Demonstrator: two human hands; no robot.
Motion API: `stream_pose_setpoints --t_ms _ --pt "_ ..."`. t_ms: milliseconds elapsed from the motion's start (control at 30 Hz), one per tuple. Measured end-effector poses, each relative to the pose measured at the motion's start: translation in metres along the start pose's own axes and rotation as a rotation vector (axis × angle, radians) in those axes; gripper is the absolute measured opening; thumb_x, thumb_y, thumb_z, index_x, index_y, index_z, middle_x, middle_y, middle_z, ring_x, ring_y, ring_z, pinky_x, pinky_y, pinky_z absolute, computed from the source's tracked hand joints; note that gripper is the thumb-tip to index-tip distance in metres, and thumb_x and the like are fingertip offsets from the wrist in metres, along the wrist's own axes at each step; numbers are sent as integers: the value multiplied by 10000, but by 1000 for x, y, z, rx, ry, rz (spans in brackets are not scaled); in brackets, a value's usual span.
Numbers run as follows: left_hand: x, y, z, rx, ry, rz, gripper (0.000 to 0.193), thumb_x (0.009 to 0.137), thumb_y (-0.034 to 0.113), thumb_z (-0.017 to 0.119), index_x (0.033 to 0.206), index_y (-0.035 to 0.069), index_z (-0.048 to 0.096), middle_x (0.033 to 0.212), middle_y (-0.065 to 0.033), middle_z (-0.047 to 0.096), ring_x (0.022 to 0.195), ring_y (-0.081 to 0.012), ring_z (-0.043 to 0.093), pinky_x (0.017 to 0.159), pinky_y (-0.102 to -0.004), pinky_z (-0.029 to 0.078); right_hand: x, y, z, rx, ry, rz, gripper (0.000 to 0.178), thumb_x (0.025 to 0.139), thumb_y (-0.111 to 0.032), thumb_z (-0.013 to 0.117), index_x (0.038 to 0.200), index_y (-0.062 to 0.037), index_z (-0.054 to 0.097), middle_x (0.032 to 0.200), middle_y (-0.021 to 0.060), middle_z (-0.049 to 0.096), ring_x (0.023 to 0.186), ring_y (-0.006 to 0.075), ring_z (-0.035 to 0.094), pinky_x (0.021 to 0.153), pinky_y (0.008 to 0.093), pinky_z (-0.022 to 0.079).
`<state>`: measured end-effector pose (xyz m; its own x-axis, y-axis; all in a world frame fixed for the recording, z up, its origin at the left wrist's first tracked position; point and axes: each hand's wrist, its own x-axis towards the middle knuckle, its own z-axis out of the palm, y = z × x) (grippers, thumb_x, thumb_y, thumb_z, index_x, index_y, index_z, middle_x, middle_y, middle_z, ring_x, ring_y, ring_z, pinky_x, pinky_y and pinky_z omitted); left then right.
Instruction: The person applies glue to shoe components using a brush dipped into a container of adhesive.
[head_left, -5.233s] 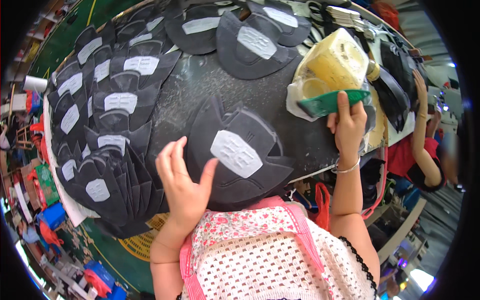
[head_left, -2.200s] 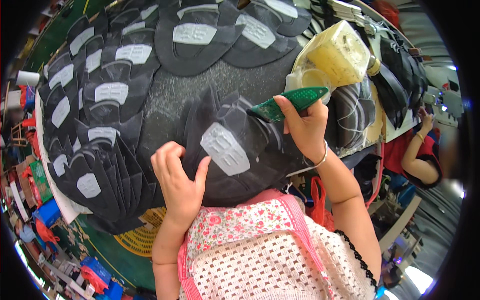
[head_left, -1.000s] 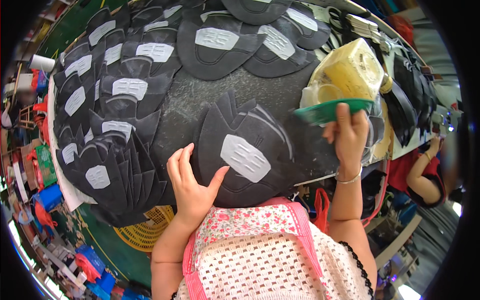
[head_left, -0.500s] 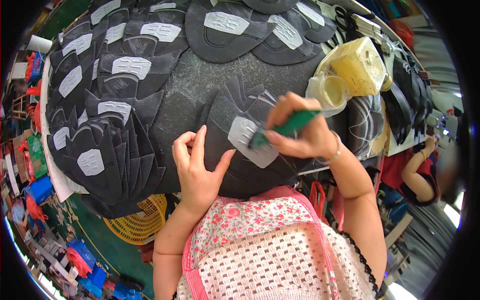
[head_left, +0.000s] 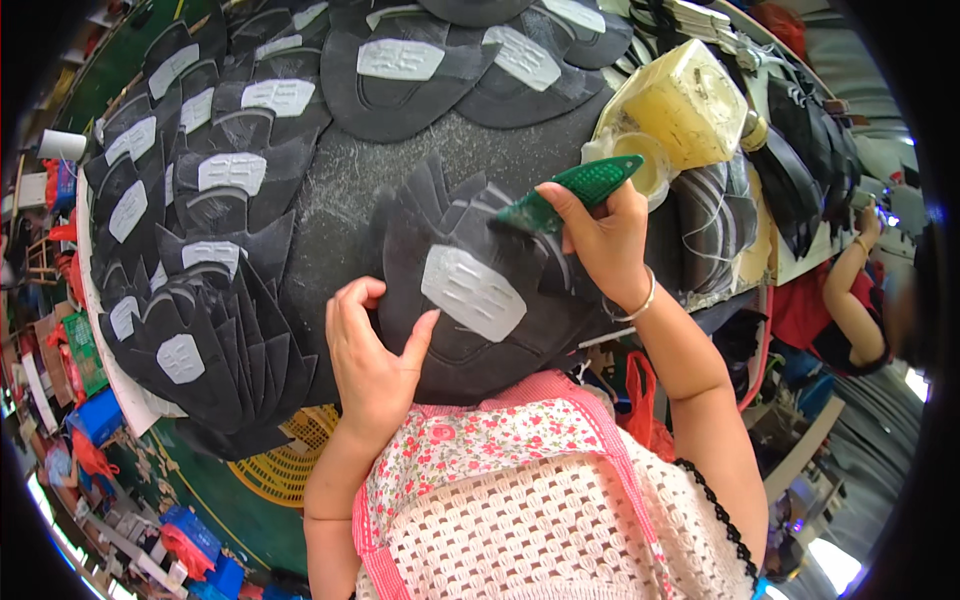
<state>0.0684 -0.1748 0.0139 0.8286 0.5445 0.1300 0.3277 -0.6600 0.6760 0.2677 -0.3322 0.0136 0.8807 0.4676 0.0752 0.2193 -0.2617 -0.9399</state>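
Note:
A green brush (head_left: pixel 585 190) with a textured face is gripped by my right hand (head_left: pixel 612 245), tilted over the upper right of a stack of black shoe-upper pieces (head_left: pixel 420 370). On the top piece lies a pale grey ribbed patch (head_left: pixel 473 293), its slits in rows. My left hand (head_left: pixel 372 355) is open at the left side of this stack, thumb and fingers apart, the thumb tip against the top piece just below the patch. The brush's dark tip is near the stack's far edge; whether it touches is hard to tell.
Overlapping black pieces with grey patches (head_left: pixel 231 172) cover the table's left side; more (head_left: pixel 400 60) lie at the far edge. At the right stand a cloudy cup (head_left: pixel 640 165) and a yellowish jug (head_left: pixel 690 105). A yellow basket (head_left: pixel 285 470) sits below; another person's arm (head_left: pixel 848 300) shows far right.
My right hand has lifted the brush off the grey patch and moved it up and to the right, uncovering the whole patch. My left hand remains by the stack.

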Motion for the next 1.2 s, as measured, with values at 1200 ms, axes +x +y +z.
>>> stream_pose_setpoints --t_ms 1200 --pt "-14 -7 2 -2 30 -81 742 749 235 817 1327 -42 442 1203 -182 426 1106 -333 464 960 -423 391 24 -46 24 140 -573 28 131 911 -101 650 879 10 590 639 43 631 454 85 580 377 229 408"
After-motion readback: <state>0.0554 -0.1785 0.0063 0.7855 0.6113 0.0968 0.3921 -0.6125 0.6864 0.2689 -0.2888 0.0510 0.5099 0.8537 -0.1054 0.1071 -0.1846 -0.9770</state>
